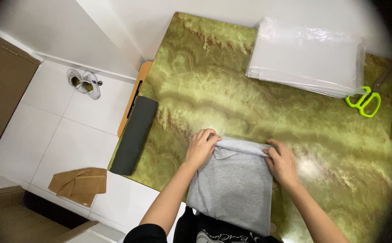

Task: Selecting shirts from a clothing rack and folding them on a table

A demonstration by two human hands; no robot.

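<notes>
Grey folded garment (234, 186) at near edge of green marbled table (232, 90), hanging over it. Left hand (201, 147) and right hand (282, 163) pinch its far fold, fingers curled closed on cloth. Plastic bag stack (306, 56), green scissors (365, 102) at far right corner.

One head-worn view, looking steeply down.
It sits close above the green marbled bench (232, 90), facing away from the body; white floor tiles (70, 135) lie left of the fingers.
</notes>
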